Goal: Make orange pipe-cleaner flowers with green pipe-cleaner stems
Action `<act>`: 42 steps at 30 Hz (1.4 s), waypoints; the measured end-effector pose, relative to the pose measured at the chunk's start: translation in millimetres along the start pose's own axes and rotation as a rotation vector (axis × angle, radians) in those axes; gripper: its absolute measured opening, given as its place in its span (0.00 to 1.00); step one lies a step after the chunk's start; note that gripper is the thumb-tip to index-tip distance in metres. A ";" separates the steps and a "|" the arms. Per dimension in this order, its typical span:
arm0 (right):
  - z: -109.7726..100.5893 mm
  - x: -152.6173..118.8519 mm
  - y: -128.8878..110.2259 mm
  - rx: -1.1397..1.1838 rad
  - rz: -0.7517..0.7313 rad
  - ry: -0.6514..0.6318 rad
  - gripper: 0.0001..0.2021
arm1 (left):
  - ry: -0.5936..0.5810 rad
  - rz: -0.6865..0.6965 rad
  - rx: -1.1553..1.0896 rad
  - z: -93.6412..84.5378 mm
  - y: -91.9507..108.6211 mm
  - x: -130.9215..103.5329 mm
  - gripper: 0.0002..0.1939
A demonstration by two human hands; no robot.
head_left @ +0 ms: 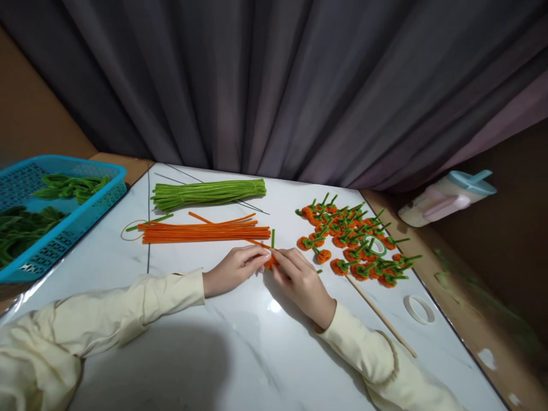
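Observation:
Between my two hands is a small orange pipe-cleaner pumpkin (269, 263), with a short green stem (273, 238) standing up from it. My left hand (234, 268) pinches its left side, and the fingers of my right hand (301, 278) close on its right side. Fingers hide much of the pumpkin. Just beyond my left hand lies a bundle of orange pipe cleaners (205, 233). Farther back is a thick bundle of green pipe cleaners (209, 193). Many finished-looking orange pumpkins with green stems (338, 266) lie grouped to the right.
A blue basket (64, 240) holding green pipe-cleaner pieces stands at the left. On the right are a thin wooden stick (381, 315), a white tape roll (419, 310) and a lidded cup (445, 197). Thin dark wires (252, 205) lie by the green bundle. A grey curtain (240, 85) hangs behind.

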State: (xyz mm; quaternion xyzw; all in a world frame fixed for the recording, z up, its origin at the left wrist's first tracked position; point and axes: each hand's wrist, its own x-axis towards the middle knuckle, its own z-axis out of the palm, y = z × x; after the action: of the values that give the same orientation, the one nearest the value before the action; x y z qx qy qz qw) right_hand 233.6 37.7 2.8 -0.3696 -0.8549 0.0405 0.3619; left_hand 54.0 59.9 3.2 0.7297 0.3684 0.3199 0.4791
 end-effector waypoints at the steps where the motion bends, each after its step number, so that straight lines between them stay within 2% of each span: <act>1: 0.3 -0.4 -0.2 -0.040 -0.017 -0.026 0.13 | 0.004 0.010 0.016 0.3 -0.1 -0.2 0.13; 3: 0.5 -1.1 -0.8 -0.083 -0.038 -0.075 0.13 | -0.004 -0.029 -0.008 1.3 -1.0 -0.1 0.15; 5: -0.1 -1.2 -1.2 -0.065 -0.041 -0.084 0.13 | -0.015 -0.125 -0.123 2.3 -2.7 1.2 0.15; 7: -1.5 0.0 -2.1 0.005 -0.023 -0.043 0.12 | 0.005 -0.191 -0.278 2.9 -4.6 3.4 0.13; 10: -5.2 3.6 -5.3 0.152 0.057 0.032 0.11 | 0.024 -0.185 -0.477 2.4 -6.0 6.1 0.14; 14: -9.2 7.6 -9.5 0.292 0.146 0.054 0.10 | -0.227 -0.255 -0.754 0.9 -4.3 5.7 0.17; 16: -9.0 7.7 -9.5 0.293 0.129 0.067 0.09 | -0.294 -0.277 -0.839 0.3 -2.8 4.8 0.17; 24: -5.0 2.6 -7.9 0.245 0.022 0.084 0.13 | -0.269 -0.275 -0.728 0.7 -0.1 5.3 0.19; 28: -1.8 -2.3 -7.2 0.228 -0.079 0.083 0.17 | -0.205 -0.306 -0.730 2.0 -1.3 5.5 0.21; 33: 2.1 -9.9 -9.0 0.183 -0.180 0.081 0.22 | -0.130 -0.358 -0.688 -0.9 -1.7 6.1 0.15; 37: 1.6 -11.7 -10.7 0.133 -0.174 0.114 0.23 | -0.125 -0.371 -0.680 -3.6 -1.4 6.6 0.13; 42: 2.3 -12.8 -9.4 0.105 -0.164 0.076 0.23 | -0.149 -0.342 -0.616 -1.4 -2.1 6.1 0.14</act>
State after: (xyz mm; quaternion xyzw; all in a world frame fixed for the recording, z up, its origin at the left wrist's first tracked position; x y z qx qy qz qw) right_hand 232.4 22.9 -3.3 -0.2801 -0.8647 0.0413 0.4149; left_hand 55.5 66.3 2.4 0.5003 0.3356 0.2769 0.7486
